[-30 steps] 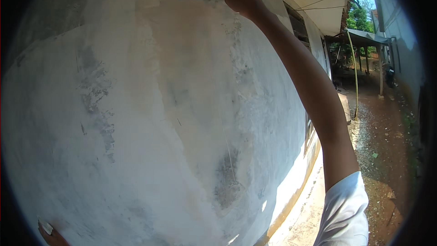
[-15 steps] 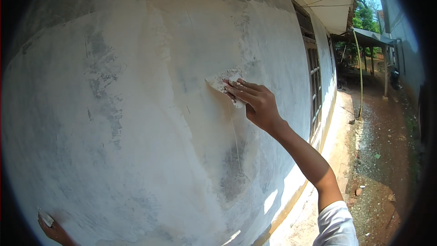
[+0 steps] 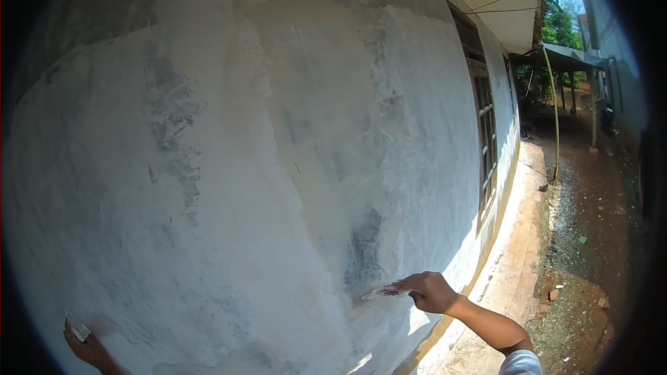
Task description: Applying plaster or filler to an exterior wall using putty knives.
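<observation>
My right hand is low on the wall, right of centre, fingers curled in a grip on a thin, flat, whitish blade-like tool smeared with dark marks. The tool points left, its far edge at the wall's surface just below a dark grey patch; I cannot tell how firmly it presses. My left hand sits at the lower left, well apart from the right, with a small pale piece in its grasp; it is too near the dim rim to show how far the fingers are bent or what exactly the piece is. The wall is mottled white, grey and beige, with a rough, flaky strip on its left part. Farther along to the right is a barred window under a pale eave. Beside the wall's foot runs a sunlit ledge, then a brown, gravelly path with a thin upright pole.
</observation>
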`<action>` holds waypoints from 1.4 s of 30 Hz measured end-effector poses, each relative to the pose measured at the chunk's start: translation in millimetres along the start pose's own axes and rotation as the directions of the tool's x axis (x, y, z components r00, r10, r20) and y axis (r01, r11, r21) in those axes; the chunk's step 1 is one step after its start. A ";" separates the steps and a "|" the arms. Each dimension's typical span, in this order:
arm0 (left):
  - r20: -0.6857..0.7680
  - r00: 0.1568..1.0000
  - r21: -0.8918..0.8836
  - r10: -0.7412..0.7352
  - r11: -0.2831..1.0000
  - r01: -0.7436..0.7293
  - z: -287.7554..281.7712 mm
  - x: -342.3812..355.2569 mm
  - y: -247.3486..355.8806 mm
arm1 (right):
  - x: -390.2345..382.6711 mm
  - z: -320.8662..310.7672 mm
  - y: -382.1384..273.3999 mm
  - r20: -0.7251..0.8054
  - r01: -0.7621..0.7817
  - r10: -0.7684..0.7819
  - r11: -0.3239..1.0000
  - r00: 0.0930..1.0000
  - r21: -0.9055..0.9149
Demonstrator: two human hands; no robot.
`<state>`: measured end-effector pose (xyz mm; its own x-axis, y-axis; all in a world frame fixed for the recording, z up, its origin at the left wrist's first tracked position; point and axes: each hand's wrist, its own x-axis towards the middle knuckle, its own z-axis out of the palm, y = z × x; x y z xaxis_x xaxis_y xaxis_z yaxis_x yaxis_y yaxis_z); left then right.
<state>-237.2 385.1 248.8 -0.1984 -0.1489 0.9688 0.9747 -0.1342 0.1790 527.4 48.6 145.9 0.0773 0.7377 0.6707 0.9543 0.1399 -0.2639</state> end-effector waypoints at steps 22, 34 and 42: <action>-0.109 0.946 -0.094 0.305 0.944 -0.315 -15.5 -5.3 18.8 | 364.3 -211.1 -121.1 -0.625 0.281 -0.508 0.858 0.592 -0.431; -0.144 0.933 -0.135 0.331 0.927 -0.350 -17.2 5.2 35.8 | 78.3 34.2 -66.9 -0.491 0.198 -0.377 0.905 0.786 -0.377; -0.114 0.939 -0.153 0.324 0.928 -0.339 -18.9 8.1 44.1 | -15.1 61.3 -41.8 -0.342 0.154 -0.194 0.978 0.920 -0.142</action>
<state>-197.8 359.5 261.2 0.1180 -0.2947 0.9483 0.9561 -0.2241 -0.1887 468.7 72.1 104.3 -0.0154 0.4257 0.9047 0.9860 0.1565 -0.0569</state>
